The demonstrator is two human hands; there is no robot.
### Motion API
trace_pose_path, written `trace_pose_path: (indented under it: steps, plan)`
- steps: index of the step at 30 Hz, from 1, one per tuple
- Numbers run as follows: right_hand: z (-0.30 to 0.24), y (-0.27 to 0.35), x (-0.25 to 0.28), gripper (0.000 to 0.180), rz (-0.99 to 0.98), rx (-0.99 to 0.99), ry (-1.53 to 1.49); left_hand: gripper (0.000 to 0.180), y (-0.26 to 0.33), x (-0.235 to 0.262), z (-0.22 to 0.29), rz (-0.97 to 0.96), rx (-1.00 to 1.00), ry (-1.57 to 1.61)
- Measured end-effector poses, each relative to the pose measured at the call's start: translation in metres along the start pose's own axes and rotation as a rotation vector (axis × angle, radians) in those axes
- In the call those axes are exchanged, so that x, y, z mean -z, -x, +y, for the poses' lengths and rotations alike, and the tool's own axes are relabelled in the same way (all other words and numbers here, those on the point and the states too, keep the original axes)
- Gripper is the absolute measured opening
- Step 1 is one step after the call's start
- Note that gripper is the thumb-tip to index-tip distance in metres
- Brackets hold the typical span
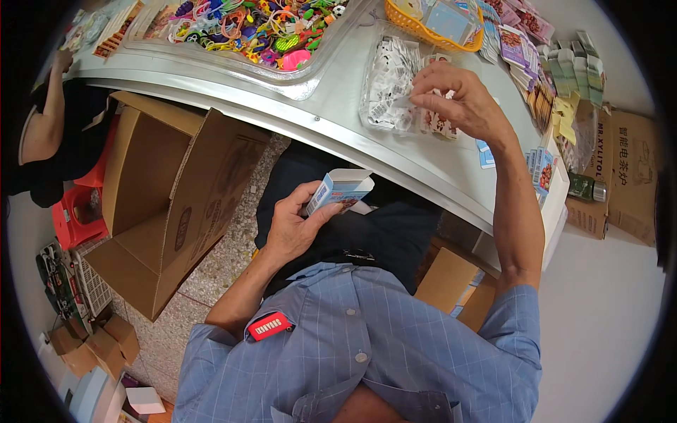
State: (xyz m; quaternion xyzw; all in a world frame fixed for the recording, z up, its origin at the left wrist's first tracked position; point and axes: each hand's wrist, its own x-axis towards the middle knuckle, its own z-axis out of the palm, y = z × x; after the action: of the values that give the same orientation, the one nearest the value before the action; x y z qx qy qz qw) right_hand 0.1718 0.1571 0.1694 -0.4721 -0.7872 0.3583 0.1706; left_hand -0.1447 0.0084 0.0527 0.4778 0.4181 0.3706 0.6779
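My left hand [291,224] grips a small light-blue carton [337,194] above my lap. The carton is tilted, and its top flap stands up. Over the table, my right hand [462,99] hangs above a clear plastic tray [369,113], its thumb and fingers drawn together. Whatever lies between those fingertips is too small to make out. Small white printed packets [392,74] fill the left part of the tray. Beneath my right hand are packets with red and brown print [438,127], partly covered by it.
A larger clear bin [307,86] of colourful trinkets and an orange basket [467,46] stand farther back. Stacked printed packs [518,49] line the right side. An open cardboard box [204,204] stands below the table at left, near another person's arm [46,116].
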Motion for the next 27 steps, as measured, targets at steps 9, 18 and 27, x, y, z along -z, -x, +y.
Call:
trace_pose_path:
  steps: [9,18,27]
  plan:
    - [-0.012,0.019,-0.011,0.019,0.182,-0.136,-0.363,0.038,-0.004,-0.001,0.009,-0.002,0.025,0.178]
    - [-0.044,0.032,-0.050,0.012,0.250,-0.070,-0.445,0.037,-0.015,-0.013,0.016,-0.012,0.027,0.249]
    - [-0.044,0.035,-0.051,0.012,0.395,-0.149,-0.412,0.037,-0.027,-0.024,0.010,-0.004,-0.026,0.271]
